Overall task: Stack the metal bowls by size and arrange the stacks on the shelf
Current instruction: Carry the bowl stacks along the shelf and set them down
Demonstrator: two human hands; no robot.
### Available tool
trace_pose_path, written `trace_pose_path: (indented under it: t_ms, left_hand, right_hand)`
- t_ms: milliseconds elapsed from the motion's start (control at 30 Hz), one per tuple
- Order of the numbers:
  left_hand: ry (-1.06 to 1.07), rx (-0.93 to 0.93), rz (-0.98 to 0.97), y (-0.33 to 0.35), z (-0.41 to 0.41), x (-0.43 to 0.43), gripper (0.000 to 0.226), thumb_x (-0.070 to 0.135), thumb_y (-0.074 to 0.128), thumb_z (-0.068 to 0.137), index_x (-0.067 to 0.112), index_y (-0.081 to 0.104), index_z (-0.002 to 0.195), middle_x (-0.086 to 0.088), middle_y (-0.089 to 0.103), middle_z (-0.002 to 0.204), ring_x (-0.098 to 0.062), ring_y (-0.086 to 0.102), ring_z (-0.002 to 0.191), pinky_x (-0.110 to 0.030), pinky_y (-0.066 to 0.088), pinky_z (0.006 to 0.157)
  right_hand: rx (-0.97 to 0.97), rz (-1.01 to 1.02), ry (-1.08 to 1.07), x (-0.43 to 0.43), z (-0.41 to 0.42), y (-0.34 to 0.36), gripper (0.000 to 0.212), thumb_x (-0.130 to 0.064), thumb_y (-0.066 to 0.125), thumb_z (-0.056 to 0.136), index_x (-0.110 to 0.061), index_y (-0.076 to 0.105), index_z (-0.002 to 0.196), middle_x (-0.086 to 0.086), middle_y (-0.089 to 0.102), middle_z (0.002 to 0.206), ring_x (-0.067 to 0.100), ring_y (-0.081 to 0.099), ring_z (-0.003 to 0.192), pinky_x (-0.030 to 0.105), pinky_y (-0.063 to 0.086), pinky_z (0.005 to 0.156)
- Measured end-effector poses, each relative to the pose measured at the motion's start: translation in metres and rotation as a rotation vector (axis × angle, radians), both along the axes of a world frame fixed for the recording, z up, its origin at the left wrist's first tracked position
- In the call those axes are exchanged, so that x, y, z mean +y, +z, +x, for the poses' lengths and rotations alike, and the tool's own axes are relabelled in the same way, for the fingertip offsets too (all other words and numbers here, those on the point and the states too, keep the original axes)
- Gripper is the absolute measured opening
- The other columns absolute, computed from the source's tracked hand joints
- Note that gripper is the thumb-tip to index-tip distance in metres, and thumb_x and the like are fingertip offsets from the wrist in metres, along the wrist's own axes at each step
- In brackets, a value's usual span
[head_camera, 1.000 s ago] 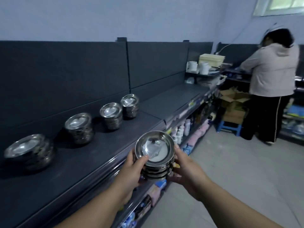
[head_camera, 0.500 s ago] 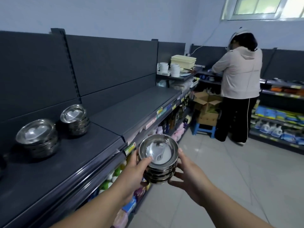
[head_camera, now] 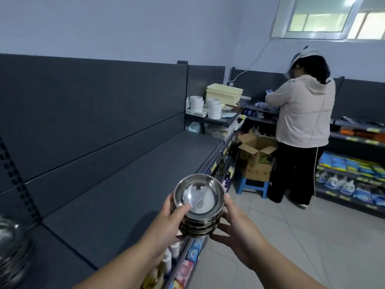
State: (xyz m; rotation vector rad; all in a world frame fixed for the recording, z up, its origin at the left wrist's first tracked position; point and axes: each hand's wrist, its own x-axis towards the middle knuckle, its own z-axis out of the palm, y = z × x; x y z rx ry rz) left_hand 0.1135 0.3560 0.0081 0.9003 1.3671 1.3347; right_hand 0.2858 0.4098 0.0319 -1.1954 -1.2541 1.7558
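Both hands are closed on one nested stack of metal bowls (head_camera: pixel 199 198), held just above the front edge of the shelf (head_camera: pixel 129 180) and not resting on it.

1. Left end of the shelf: a second stack of bowls (head_camera: pixel 9 245) sits there, cut off by the frame edge. The shelf top to the right of it is bare dark panel.
2. Left hand (head_camera: pixel 166 222): my thumb lies over the rim of the top bowl and my fingers wrap the side facing the shelf.
3. Held stack: four or five bowls, nested, roughly level, mouth up.
4. Right hand (head_camera: pixel 239 228): my thumb stands against the rim on the aisle side, and my fingers curl under the base.
5. Beyond the right end of the shelf: another person (head_camera: pixel 302 113) works with their back turned, well apart from the stack.

Hazards, as I judge them:
- Polished bowls slide on each other. Tilting the stack during transfer could let the upper bowls slip out.
- Setting the base down partly over the front edge of the shelf would leave it overhanging; it could tip to the floor.
- Releasing one hand before the base is seated puts the load on a thumb-and-rim hold only.
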Motion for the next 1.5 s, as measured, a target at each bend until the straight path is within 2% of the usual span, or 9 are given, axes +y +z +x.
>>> trace_pose_path:
  t_ms: [200, 400, 533, 633, 700, 867, 967, 1167, 1500]
  left_hand:
    - [0.003, 0.014, -0.015, -0.006, 0.005, 0.104, 0.049, 0.055, 0.061, 0.075, 0.058, 0.043, 0.12, 0.01, 0.063, 0.125, -0.018, 0.062, 0.113, -0.043, 0.055, 0.088]
    - [0.083, 0.021, -0.001, -0.004, 0.036, 0.225, 0.058, 0.057, 0.062, 0.075, 0.054, 0.039, 0.129, 0.015, 0.06, 0.127, -0.013, 0.059, 0.116, -0.05, 0.049, 0.097]
    - [0.151, -0.032, -0.008, 0.005, 0.055, 0.3, 0.05, 0.05, 0.061, 0.086, 0.052, 0.04, 0.131, 0.016, 0.062, 0.123, -0.012, 0.062, 0.112, -0.048, 0.051, 0.096]
    - [0.19, -0.047, -0.017, 0.007, 0.054, 0.345, 0.051, 0.053, 0.062, 0.083, 0.054, 0.041, 0.129, 0.016, 0.06, 0.127, -0.013, 0.061, 0.115, -0.048, 0.05, 0.097]
    - [0.231, -0.059, -0.034, 0.005, 0.047, 0.371, 0.045, 0.049, 0.059, 0.087, 0.054, 0.041, 0.128, 0.015, 0.061, 0.125, -0.013, 0.061, 0.114, -0.042, 0.052, 0.094]
    - [0.358, -0.094, -0.074, -0.003, 0.009, 0.433, 0.029, 0.039, 0.058, 0.092, 0.053, 0.048, 0.114, 0.011, 0.063, 0.119, -0.016, 0.064, 0.107, -0.03, 0.055, 0.072]
    - [0.407, -0.094, -0.083, -0.012, -0.024, 0.467, 0.042, 0.043, 0.058, 0.089, 0.051, 0.043, 0.127, 0.009, 0.06, 0.124, -0.018, 0.061, 0.11, -0.035, 0.054, 0.077]
    - [0.446, -0.134, -0.128, -0.019, -0.077, 0.511, 0.044, 0.049, 0.061, 0.085, 0.056, 0.042, 0.124, 0.01, 0.06, 0.128, -0.021, 0.061, 0.112, -0.045, 0.053, 0.091]
    - [0.688, -0.2, -0.138, -0.035, -0.119, 0.555, 0.03, 0.058, 0.043, 0.091, 0.056, 0.049, 0.12, 0.013, 0.061, 0.126, -0.016, 0.058, 0.114, -0.04, 0.052, 0.086]
  right_hand:
    - [0.011, -0.003, -0.004, 0.107, 0.005, -0.011, 0.047, -0.069, 0.05, 0.083, -0.037, 0.067, 0.113, -0.003, 0.069, 0.118, 0.021, 0.063, 0.111, 0.047, 0.054, 0.094]
    - [0.014, 0.01, 0.086, 0.242, 0.029, -0.013, 0.044, -0.069, 0.047, 0.086, -0.041, 0.065, 0.114, -0.009, 0.072, 0.113, 0.018, 0.065, 0.109, 0.048, 0.052, 0.097]
    - [-0.007, 0.007, 0.141, 0.332, 0.041, -0.006, 0.053, -0.072, 0.049, 0.083, -0.039, 0.061, 0.124, -0.009, 0.069, 0.118, 0.018, 0.066, 0.108, 0.046, 0.054, 0.094]
    - [0.005, -0.016, 0.196, 0.388, 0.036, -0.003, 0.044, -0.064, 0.049, 0.089, -0.035, 0.065, 0.117, -0.006, 0.074, 0.107, 0.019, 0.071, 0.099, 0.044, 0.058, 0.086]
    - [0.004, -0.016, 0.235, 0.42, 0.024, -0.004, 0.039, -0.06, 0.047, 0.092, -0.033, 0.068, 0.112, -0.006, 0.076, 0.098, 0.019, 0.072, 0.097, 0.046, 0.057, 0.089]
    - [-0.015, -0.049, 0.295, 0.487, -0.024, -0.015, 0.051, -0.068, 0.048, 0.087, -0.035, 0.064, 0.121, -0.001, 0.07, 0.118, 0.025, 0.065, 0.11, 0.045, 0.057, 0.089]
    - [-0.038, -0.042, 0.312, 0.522, -0.056, -0.017, 0.053, -0.069, 0.048, 0.086, -0.033, 0.065, 0.12, -0.001, 0.069, 0.119, 0.023, 0.066, 0.108, 0.045, 0.058, 0.087]
    - [-0.103, -0.09, 0.416, 0.577, -0.117, -0.014, 0.051, -0.066, 0.044, 0.089, -0.03, 0.063, 0.121, -0.003, 0.072, 0.109, 0.022, 0.068, 0.104, 0.047, 0.054, 0.095]
    - [-0.151, -0.081, 0.61, 0.65, -0.197, -0.04, 0.068, -0.077, 0.052, 0.074, -0.035, 0.06, 0.127, -0.008, 0.068, 0.122, 0.016, 0.064, 0.112, 0.038, 0.057, 0.086]
